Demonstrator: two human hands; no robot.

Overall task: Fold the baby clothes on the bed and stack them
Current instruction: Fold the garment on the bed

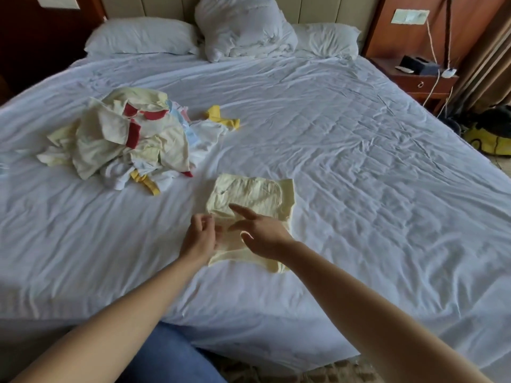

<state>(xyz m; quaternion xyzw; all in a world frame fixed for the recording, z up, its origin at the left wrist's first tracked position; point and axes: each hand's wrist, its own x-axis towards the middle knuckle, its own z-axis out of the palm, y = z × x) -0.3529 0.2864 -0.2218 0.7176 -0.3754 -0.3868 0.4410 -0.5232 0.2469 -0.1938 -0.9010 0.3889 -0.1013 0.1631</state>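
Note:
A pale yellow baby garment (255, 196) lies partly folded on the white bed sheet (359, 175), near the front edge. My left hand (200, 239) rests at its left edge with the fingers curled, seemingly pinching the fabric. Over the garment's lower half hovers my right hand (262, 233), fingers spread and pointing left, holding nothing. A loose pile of unfolded baby clothes (124, 139), cream, white, red and yellow, sits on the left part of the bed. One yellow piece (221, 117) lies just right of the pile.
Two pillows (141, 35) and a bunched white duvet (243, 26) lie at the headboard. A wooden nightstand (420, 76) with cables stands at the back right. A yellow and black bag (489, 136) sits on the floor right of the bed.

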